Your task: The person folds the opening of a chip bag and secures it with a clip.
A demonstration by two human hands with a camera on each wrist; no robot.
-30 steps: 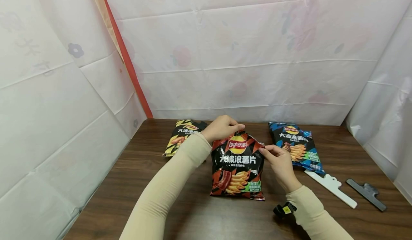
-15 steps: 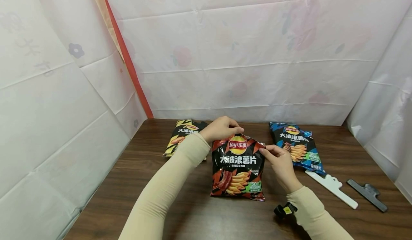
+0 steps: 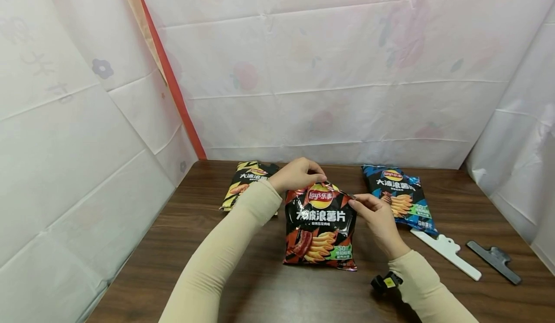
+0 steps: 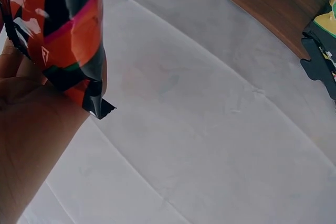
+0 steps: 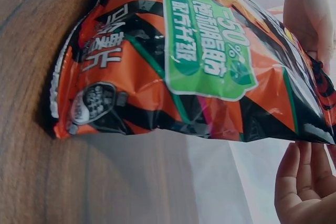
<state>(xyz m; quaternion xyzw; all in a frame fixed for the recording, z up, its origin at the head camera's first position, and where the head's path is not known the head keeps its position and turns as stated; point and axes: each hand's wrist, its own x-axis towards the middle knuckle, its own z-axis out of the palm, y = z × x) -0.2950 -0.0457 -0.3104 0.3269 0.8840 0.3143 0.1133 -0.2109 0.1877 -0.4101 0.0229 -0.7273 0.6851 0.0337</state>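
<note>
A red and black Lay's potato chip bag (image 3: 321, 217) stands upright on the table, its front toward me and its bottom edge on the wood. My left hand (image 3: 299, 174) grips the top edge, which is bent over backward. At the upper right corner, my right hand (image 3: 378, 219) pinches the bag between thumb and fingers. In the left wrist view, the left hand (image 4: 37, 119) is partly hidden behind the bag's crumpled corner (image 4: 79, 61). The right wrist view shows the bag's lower front (image 5: 136, 72) close up, with the right hand (image 5: 304, 182) at its side edge.
Behind my left forearm lies a yellow chip bag (image 3: 243, 183), with a dark scalloped piece (image 4: 317, 64) at its edge. A blue chip bag (image 3: 399, 198) lies at the back right. Nearer are a white bag clip (image 3: 446, 253) and a dark grey one (image 3: 494, 261).
My left hand has sunk slightly, and the top edge of the red and black chip bag has come down with it. The right hand keeps its pinch on the corner.
</note>
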